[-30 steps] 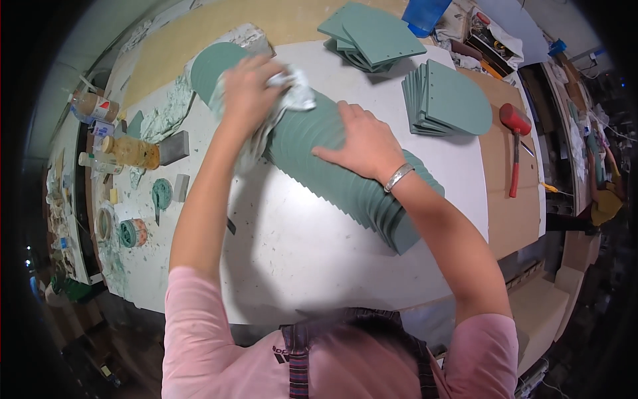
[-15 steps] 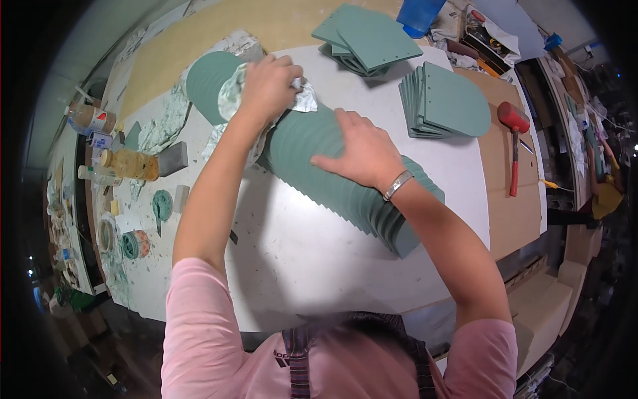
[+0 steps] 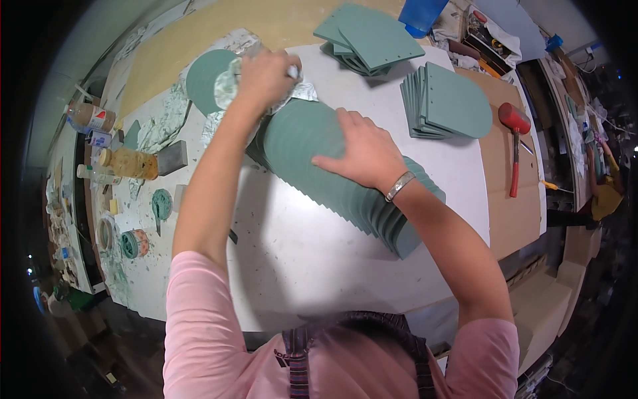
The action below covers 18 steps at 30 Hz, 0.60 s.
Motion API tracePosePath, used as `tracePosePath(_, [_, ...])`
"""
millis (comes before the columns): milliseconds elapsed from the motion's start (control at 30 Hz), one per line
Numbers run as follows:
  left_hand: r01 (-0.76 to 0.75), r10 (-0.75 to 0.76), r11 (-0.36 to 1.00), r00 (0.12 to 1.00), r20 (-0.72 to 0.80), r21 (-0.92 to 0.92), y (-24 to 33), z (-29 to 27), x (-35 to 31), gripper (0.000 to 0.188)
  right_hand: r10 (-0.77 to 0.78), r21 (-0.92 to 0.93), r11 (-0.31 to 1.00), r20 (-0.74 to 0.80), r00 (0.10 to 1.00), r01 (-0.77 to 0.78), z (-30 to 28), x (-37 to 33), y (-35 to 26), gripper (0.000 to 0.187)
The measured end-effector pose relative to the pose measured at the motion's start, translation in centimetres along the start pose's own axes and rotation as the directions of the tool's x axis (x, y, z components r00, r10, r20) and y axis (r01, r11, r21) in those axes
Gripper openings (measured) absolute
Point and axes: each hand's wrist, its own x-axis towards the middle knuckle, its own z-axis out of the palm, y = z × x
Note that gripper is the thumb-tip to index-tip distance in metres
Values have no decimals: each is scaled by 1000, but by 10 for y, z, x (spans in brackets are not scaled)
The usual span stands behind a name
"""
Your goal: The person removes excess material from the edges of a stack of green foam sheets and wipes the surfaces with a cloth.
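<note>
A long row of green, round-ended flat panels [image 3: 300,143] lies fanned out and overlapping across the table's middle. My left hand [image 3: 264,81] is closed on a crumpled, stained white cloth [image 3: 227,85] at the row's far left end. Part of this cloth sticks out to the right of my fingers, over the panels. Beyond my left wrist, the rounded green panel [image 3: 203,78] at the end is partly covered by the cloth. My right hand [image 3: 367,151] rests flat on the row's right half, its fingers stretched and thumb spread.
Two more stacks of green panels, a far one [image 3: 379,40] and a right one [image 3: 458,103], stand on the white table [image 3: 292,266]. A red mallet [image 3: 514,123] lies at right. Bottles [image 3: 133,163], a grey block [image 3: 173,158] and an open jar [image 3: 134,244] crowd the left.
My left hand has shifted slightly up and left with the cloth, uncovering more of the panels near it. My right hand stays in place on the row.
</note>
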Motion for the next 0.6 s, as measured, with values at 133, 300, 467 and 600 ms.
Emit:
tracePosePath(133, [46,-82,977,982,-168,-208,-12,5,-40,13,-10,-20,1000,-45,999,9,2,-3,8,87])
tracePosePath(300, [119,-152,938,985,-78,-325,-64,-10,-95,17,31,2,1000,32,999,-31,-5,-2,-1,88])
tracePosePath(467, [62,-57,997,992,-115,36,-29,7,5,19,-59,-24,998,-98,993,57,5,-2,5,86])
tracePosePath(600, [75,-82,996,982,-172,-46,-38,7,-24,18,-57,-34,998,-115,992,54,6,-2,8,87])
